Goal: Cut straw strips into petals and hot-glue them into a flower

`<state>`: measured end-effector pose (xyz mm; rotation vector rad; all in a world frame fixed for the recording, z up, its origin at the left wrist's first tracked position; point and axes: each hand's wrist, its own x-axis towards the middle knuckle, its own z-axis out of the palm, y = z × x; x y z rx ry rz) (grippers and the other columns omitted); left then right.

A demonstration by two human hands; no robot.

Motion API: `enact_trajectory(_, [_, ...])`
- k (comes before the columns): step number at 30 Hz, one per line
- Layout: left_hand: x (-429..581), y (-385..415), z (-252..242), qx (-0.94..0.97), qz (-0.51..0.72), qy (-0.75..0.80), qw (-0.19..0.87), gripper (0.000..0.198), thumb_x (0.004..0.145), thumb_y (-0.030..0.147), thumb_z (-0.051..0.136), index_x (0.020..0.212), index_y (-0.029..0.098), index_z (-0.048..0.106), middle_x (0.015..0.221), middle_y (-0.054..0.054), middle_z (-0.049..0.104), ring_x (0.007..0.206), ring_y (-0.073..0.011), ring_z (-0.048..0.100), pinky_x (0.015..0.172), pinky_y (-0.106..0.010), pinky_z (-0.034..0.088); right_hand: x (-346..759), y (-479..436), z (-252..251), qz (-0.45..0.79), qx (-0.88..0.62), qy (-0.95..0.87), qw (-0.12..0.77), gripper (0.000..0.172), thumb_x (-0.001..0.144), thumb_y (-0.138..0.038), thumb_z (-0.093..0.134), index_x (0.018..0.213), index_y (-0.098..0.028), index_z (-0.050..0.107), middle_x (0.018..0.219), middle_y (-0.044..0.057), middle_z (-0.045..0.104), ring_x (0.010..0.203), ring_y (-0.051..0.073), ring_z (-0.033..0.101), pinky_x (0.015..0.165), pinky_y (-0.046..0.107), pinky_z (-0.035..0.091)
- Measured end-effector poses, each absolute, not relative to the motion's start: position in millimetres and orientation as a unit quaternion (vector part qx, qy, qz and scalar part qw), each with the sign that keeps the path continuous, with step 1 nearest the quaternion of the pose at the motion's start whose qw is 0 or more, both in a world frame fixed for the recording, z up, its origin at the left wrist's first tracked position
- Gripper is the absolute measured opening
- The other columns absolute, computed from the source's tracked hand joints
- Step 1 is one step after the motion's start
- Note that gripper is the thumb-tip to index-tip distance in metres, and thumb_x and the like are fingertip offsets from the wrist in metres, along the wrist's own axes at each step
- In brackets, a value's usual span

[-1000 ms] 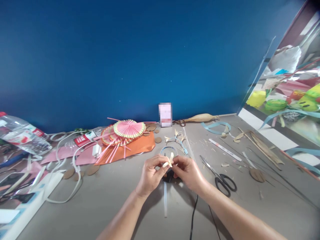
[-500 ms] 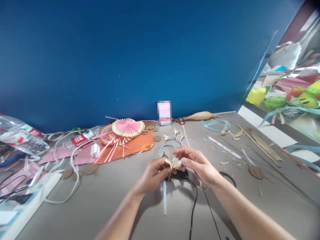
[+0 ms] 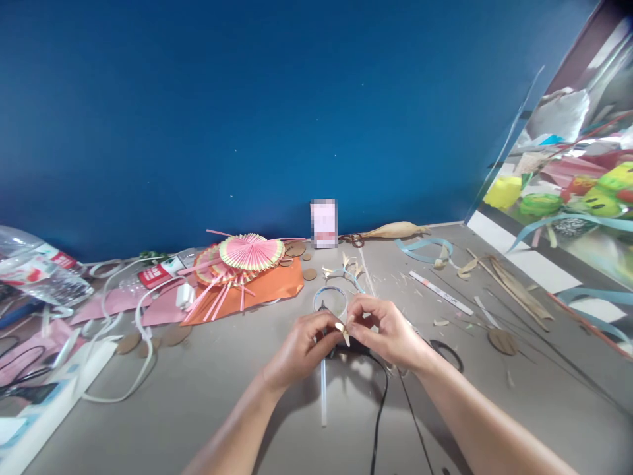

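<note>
My left hand (image 3: 307, 346) is closed in a pinch on a small cream-coloured petal-shaped piece (image 3: 345, 332), which looks like dried husk. From the other side, my right hand (image 3: 388, 335) pinches at the same piece, thumb and forefinger together. Below both hands lies a black tool (image 3: 352, 348), mostly covered, that looks like a glue gun. A translucent stick (image 3: 324, 394) extends from it towards me, and a black cord (image 3: 381, 402) runs to the front. Just beyond my fingers is a ring like a tape roll (image 3: 316, 302). Small cream husk flowers (image 3: 352, 266) lie farther back.
Pink pleated paper fans (image 3: 252, 253) rest on an orange sheet (image 3: 291, 280) at back left. Plastic bottles (image 3: 39, 267), white cables and a power strip (image 3: 64, 412) crowd the left. Rightwards lie a white pen (image 3: 440, 292), dried husks (image 3: 519, 287) and a wooden disc (image 3: 503, 341).
My right hand has moved left and down, its fingers closing onto the small piece beside my left hand. The piece now shows more clearly between the fingertips.
</note>
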<state>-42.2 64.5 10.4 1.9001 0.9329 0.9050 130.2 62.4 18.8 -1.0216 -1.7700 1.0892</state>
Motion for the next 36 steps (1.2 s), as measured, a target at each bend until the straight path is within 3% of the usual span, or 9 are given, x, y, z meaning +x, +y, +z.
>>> enact_trajectory(22, [-42,65,3,0.813,0.366,0.367,0.265,0.016,0.080,0.023,0.047,0.075,0.018,0.061,0.067,-0.005,0.057,0.064,-0.0155,0.049,0.063,-0.025,0.036,118,61,12,0.449,-0.469,-0.633,0.422,0.015,0.073,-0.023,0.049,0.060,-0.016,0.047,0.056,-0.004,0.044,0.049,0.008,0.039,0.046,0.020,0.032])
enact_trajectory(26, [-42,66,2,0.784,0.392,0.384,0.291,0.017,0.079,0.025,0.049,0.072,0.018,0.062,0.064,-0.004,0.056,0.061,-0.0146,0.049,0.060,-0.024,0.037,119,62,12,0.462,-0.441,-0.634,0.436,0.018,0.076,-0.027,0.051,0.063,-0.015,0.052,0.061,-0.002,0.048,0.055,0.009,0.043,0.050,0.020,0.035])
enact_trajectory(31, [-42,68,-3,0.720,0.413,0.399,0.389,0.017,0.077,0.029,0.052,0.071,0.016,0.061,0.065,-0.003,0.058,0.058,-0.0124,0.050,0.057,-0.024,0.039,124,62,15,0.515,-0.404,-0.611,0.446,0.022,0.078,-0.034,0.051,0.087,-0.015,0.059,0.073,0.002,0.057,0.063,0.011,0.050,0.054,0.021,0.040])
enact_trajectory(36, [-42,68,-8,0.645,0.433,0.406,0.481,0.019,0.073,0.034,0.058,0.069,0.016,0.060,0.066,-0.002,0.057,0.055,-0.0103,0.049,0.054,-0.023,0.041,124,61,13,0.528,-0.399,-0.590,0.462,0.022,0.076,-0.032,0.054,0.090,-0.015,0.057,0.070,0.001,0.053,0.059,0.010,0.048,0.053,0.021,0.039])
